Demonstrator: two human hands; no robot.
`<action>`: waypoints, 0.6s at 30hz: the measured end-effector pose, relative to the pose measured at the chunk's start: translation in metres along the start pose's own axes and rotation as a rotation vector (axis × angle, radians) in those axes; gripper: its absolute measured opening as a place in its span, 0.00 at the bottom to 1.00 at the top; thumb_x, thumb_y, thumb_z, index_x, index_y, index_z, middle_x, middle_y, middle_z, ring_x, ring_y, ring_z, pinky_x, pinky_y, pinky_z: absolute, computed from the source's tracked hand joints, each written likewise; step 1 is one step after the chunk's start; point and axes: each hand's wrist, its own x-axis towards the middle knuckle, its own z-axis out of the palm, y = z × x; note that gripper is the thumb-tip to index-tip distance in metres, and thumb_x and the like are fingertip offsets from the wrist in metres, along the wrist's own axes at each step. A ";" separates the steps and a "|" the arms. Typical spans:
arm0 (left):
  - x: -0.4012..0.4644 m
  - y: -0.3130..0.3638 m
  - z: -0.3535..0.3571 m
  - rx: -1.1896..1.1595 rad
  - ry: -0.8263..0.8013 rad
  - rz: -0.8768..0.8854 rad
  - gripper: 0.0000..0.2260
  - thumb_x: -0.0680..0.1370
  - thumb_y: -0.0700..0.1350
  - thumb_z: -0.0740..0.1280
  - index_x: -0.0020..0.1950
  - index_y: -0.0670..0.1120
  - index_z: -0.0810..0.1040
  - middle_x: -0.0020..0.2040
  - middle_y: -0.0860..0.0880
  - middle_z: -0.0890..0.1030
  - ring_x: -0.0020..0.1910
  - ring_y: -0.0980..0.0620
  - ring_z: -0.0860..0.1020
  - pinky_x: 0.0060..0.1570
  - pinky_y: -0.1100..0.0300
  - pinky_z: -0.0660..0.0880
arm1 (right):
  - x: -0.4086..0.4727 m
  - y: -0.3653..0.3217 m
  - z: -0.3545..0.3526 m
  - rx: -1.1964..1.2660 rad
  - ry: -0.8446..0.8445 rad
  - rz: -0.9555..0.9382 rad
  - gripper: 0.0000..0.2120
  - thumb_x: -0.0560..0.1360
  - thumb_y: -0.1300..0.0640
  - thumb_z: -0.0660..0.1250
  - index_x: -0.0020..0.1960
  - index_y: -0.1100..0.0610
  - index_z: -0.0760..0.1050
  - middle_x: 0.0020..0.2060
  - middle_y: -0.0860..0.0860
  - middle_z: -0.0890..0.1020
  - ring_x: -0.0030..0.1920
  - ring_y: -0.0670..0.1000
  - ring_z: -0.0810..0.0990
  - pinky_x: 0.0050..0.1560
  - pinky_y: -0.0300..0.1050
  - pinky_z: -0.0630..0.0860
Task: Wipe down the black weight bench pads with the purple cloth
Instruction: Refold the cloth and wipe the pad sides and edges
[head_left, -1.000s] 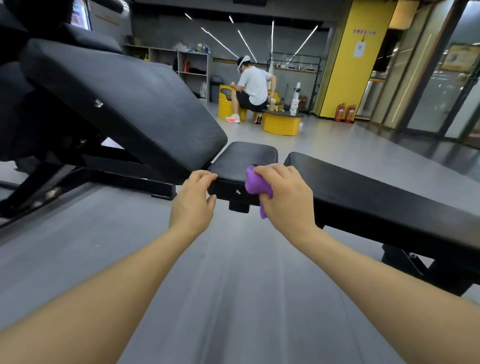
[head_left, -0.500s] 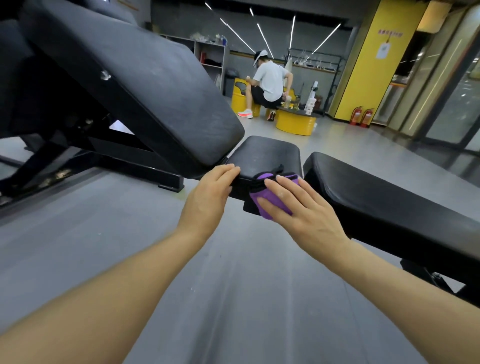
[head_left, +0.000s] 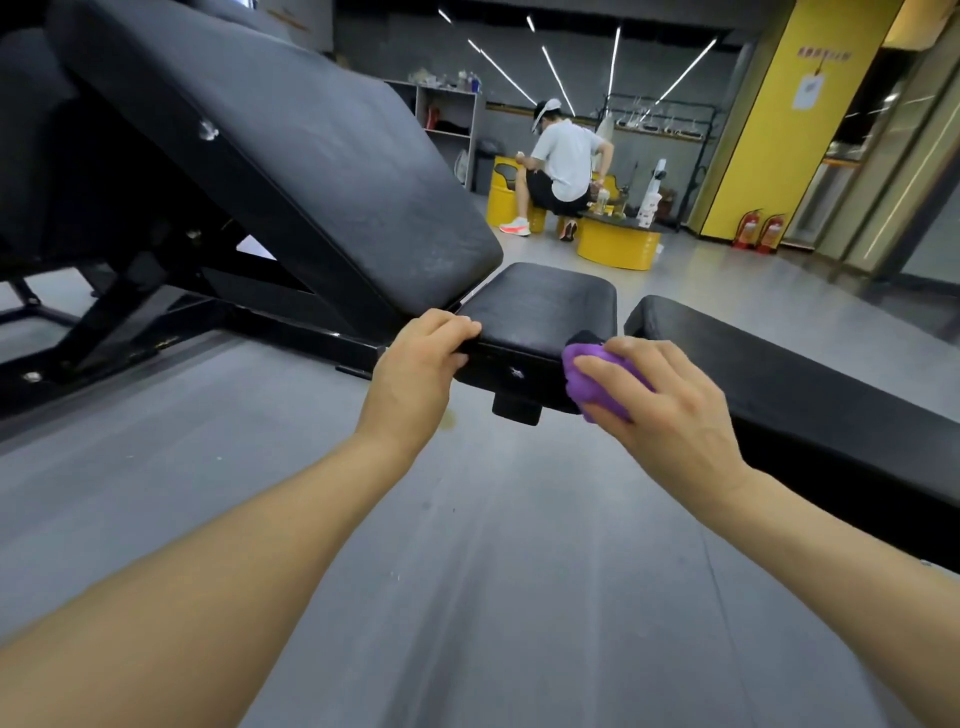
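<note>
A black weight bench stands ahead of me, its long back pad (head_left: 291, 156) tilted up to the left and its small seat pad (head_left: 545, 306) level in the middle. My left hand (head_left: 415, 369) grips the seat pad's near left corner, fingers curled over the edge. My right hand (head_left: 660, 410) presses the bunched purple cloth (head_left: 597, 379) against the seat pad's near right corner and side. A second flat black bench pad (head_left: 779, 374) runs off to the right, close beside the seat pad.
The bench's black steel frame (head_left: 156, 322) spreads over the grey floor at the left. Farther back a person (head_left: 561, 161) sits among yellow drum seats and a low yellow table (head_left: 618, 244). A yellow pillar (head_left: 769, 119) and fire extinguishers (head_left: 758, 231) stand at the right.
The cloth and my right hand slid from the seat pad's front face to its right corner. My left hand curled over the left corner. My view moved lower and closer.
</note>
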 end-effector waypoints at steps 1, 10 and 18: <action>0.001 -0.001 0.000 -0.003 0.006 0.001 0.14 0.74 0.31 0.65 0.57 0.42 0.78 0.54 0.49 0.78 0.53 0.50 0.76 0.51 0.61 0.72 | 0.005 -0.003 0.003 0.002 0.009 0.008 0.09 0.74 0.56 0.68 0.50 0.60 0.81 0.47 0.58 0.81 0.42 0.59 0.78 0.40 0.49 0.77; -0.001 0.000 0.005 -0.005 0.046 -0.016 0.14 0.74 0.31 0.65 0.56 0.42 0.78 0.53 0.49 0.78 0.48 0.48 0.76 0.47 0.50 0.77 | 0.030 -0.024 0.013 0.053 -0.059 0.037 0.13 0.72 0.54 0.60 0.51 0.58 0.78 0.45 0.56 0.80 0.41 0.59 0.77 0.39 0.50 0.76; 0.000 0.007 0.003 0.037 0.042 -0.012 0.12 0.73 0.31 0.64 0.53 0.43 0.79 0.48 0.51 0.76 0.40 0.53 0.73 0.41 0.59 0.73 | 0.046 -0.044 0.029 -0.073 -0.090 0.030 0.12 0.66 0.59 0.71 0.49 0.57 0.77 0.44 0.56 0.78 0.40 0.58 0.76 0.39 0.49 0.71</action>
